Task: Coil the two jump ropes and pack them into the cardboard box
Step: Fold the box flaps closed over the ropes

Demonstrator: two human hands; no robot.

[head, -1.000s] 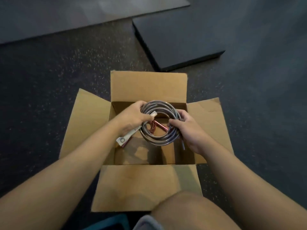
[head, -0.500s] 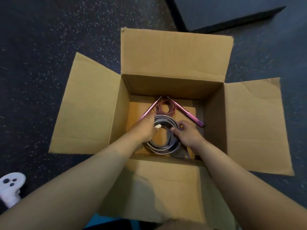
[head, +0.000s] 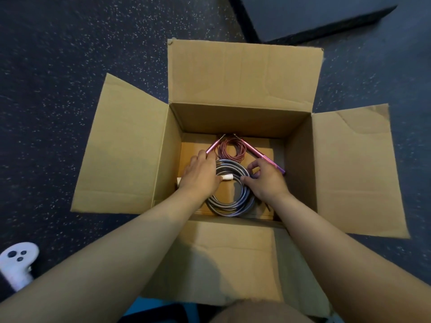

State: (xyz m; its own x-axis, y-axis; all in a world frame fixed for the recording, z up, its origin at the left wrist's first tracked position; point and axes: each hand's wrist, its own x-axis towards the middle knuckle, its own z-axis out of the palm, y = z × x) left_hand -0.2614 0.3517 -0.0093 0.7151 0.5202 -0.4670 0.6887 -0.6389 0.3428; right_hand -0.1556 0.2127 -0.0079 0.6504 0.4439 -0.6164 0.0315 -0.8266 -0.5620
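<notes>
The open cardboard box point(head: 242, 117) sits on the dark floor with all flaps spread. At the far end of its bottom lies a coiled red rope point(head: 231, 149) with pink handles. In front of it the grey coiled rope point(head: 229, 206) rests on the box bottom, a white handle point(head: 227, 177) across its top. My left hand point(head: 200, 174) lies over the coil's left side, covering most of the white handle. My right hand point(head: 265, 179) pinches the coil's right side with curled fingers.
A black foam mat point(head: 314, 15) lies beyond the box at the upper right. A white controller point(head: 17, 262) rests on the floor at the lower left. My knee shows at the bottom edge.
Both hands lowered the grey coil from above the box opening down onto the box bottom. The camera came closer over the box, showing the red rope inside.
</notes>
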